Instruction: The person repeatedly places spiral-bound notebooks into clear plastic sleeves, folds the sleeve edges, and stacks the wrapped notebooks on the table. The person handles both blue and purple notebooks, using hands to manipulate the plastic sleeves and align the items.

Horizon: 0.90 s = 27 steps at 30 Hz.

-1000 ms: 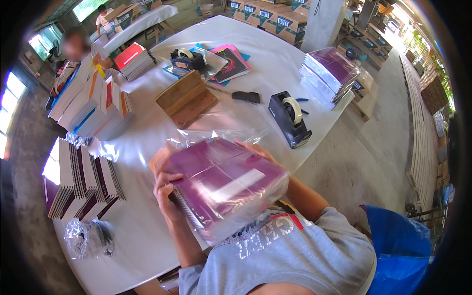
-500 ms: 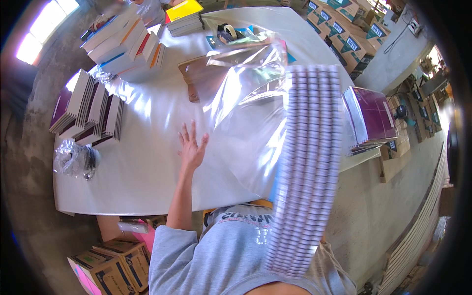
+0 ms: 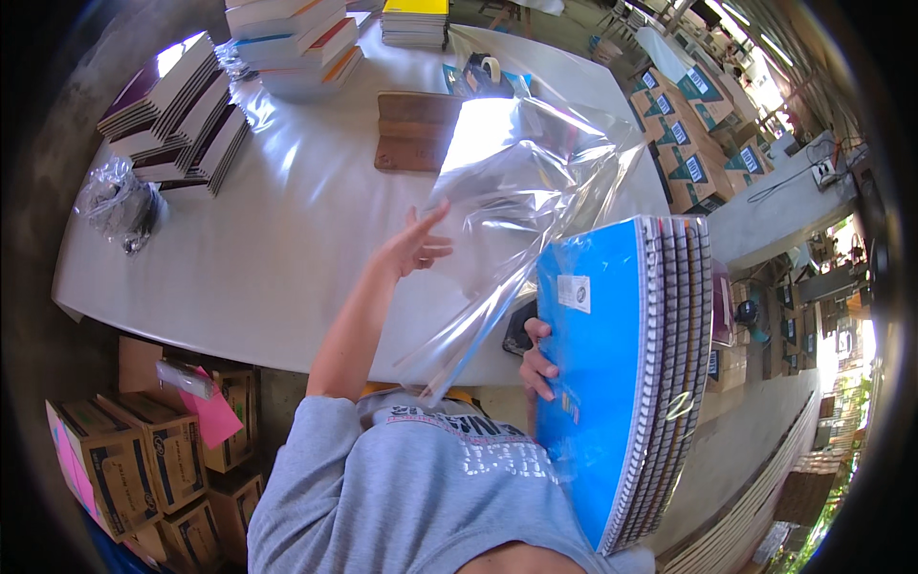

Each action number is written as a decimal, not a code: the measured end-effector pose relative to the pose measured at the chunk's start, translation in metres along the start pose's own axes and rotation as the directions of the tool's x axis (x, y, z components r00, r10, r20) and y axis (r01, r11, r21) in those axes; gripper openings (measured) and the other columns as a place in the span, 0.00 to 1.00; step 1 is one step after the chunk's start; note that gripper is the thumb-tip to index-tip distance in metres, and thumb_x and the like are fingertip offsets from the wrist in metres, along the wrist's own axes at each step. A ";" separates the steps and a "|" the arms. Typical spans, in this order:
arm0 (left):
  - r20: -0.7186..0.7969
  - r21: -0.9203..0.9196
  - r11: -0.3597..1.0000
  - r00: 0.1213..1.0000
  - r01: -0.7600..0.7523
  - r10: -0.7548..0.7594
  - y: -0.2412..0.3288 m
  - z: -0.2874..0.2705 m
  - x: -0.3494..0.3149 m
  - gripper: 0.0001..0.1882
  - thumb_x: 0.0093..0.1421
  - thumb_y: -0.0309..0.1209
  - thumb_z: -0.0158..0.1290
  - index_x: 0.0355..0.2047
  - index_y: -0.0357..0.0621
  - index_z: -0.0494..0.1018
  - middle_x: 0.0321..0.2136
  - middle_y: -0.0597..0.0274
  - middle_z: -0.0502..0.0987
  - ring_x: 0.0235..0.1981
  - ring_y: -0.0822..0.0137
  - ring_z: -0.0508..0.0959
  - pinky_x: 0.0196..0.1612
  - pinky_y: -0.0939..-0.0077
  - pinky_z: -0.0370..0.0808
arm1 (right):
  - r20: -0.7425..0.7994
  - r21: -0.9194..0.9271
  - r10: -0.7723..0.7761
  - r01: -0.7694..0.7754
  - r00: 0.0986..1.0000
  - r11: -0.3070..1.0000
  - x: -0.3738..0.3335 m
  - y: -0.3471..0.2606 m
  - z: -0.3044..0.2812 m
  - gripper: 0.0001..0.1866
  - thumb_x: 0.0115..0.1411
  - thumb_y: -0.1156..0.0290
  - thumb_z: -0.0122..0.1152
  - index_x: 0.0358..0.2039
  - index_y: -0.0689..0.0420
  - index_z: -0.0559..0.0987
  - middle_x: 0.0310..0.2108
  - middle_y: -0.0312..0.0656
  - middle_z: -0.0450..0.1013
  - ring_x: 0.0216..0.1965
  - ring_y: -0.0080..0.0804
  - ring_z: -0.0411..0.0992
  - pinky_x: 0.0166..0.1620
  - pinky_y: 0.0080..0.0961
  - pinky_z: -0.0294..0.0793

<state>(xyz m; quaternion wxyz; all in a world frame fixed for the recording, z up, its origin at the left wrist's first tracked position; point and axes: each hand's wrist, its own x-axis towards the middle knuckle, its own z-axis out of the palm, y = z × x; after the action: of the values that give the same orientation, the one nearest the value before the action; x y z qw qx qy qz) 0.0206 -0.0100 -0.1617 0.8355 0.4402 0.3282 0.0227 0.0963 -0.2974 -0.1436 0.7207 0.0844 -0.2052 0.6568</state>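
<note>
My right hand [image 3: 539,360] is wrapped round the edge of a thick stack of spiral notebooks [image 3: 595,383]. The stack stands upright at my right side, its blue front cover showing and its wire spines facing right. Clear plastic film [image 3: 559,177] clings to the cover and trails loosely from the stack over the table. Close to the left edge of that film, my left hand [image 3: 418,245] hangs over the table with its fingers apart and nothing in them. Most of my right palm and thumb is hidden by the notebooks.
Purple-covered notebooks [image 3: 182,115] are piled at the left of the white table [image 3: 249,287], near crumpled plastic [image 3: 120,206]. Book stacks [image 3: 292,48], a brown board [image 3: 413,132] and a tape dispenser [image 3: 483,72] lie farther back. Cartons [image 3: 143,459] stand below left, others [image 3: 684,143] far right.
The notebook stack has turned from showing only its spines to showing its blue cover, and my right fingers now show. My left hand has moved right, towards the film. The view has shifted.
</note>
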 end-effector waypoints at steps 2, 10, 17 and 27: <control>0.061 -0.041 0.988 0.986 -0.150 0.152 -0.018 -0.006 0.006 0.28 0.49 0.37 0.64 0.47 0.50 0.64 0.27 0.69 0.73 0.23 0.82 0.69 0.23 0.91 0.63 | 0.033 0.033 0.017 -0.018 0.999 0.999 0.002 0.007 -0.002 0.33 0.57 0.58 0.54 0.57 0.64 0.58 0.50 0.49 0.57 0.41 0.46 0.68 0.34 0.38 0.72; 0.006 0.381 0.417 0.454 -0.825 0.891 0.133 -0.068 -0.113 0.32 0.47 0.18 0.60 0.54 0.38 0.64 0.28 0.64 0.77 0.31 0.76 0.76 0.39 0.81 0.74 | 0.151 0.206 0.089 -0.120 0.984 0.971 -0.003 0.023 -0.022 0.40 0.57 0.55 0.55 0.57 0.71 0.49 0.56 0.49 0.47 0.46 0.53 0.64 0.38 0.46 0.72; 0.208 0.873 0.028 0.423 -0.487 0.882 0.226 -0.018 -0.234 0.33 0.44 0.30 0.63 0.52 0.42 0.67 0.39 0.56 0.72 0.40 0.71 0.72 0.45 0.78 0.68 | 0.193 0.242 0.288 -0.330 0.938 0.913 0.023 0.045 -0.046 0.39 0.57 0.52 0.56 0.57 0.62 0.50 0.50 0.49 0.57 0.42 0.50 0.68 0.37 0.41 0.72; 0.335 0.940 -0.338 0.337 -0.052 0.880 0.290 -0.120 -0.188 0.36 0.35 0.32 0.67 0.49 0.44 0.70 0.44 0.50 0.73 0.46 0.57 0.73 0.46 0.67 0.71 | 0.230 0.165 0.737 -0.772 0.636 0.615 0.088 0.056 -0.062 0.32 0.54 0.51 0.60 0.52 0.49 0.56 0.36 0.46 0.71 0.32 0.46 0.71 0.35 0.35 0.68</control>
<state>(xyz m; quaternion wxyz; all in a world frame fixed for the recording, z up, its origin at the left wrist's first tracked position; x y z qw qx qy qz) -0.1218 0.1922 0.1081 -0.0016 0.9152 0.2227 0.3358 0.0571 -0.1864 -0.1718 0.3443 0.1250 -0.1878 0.9114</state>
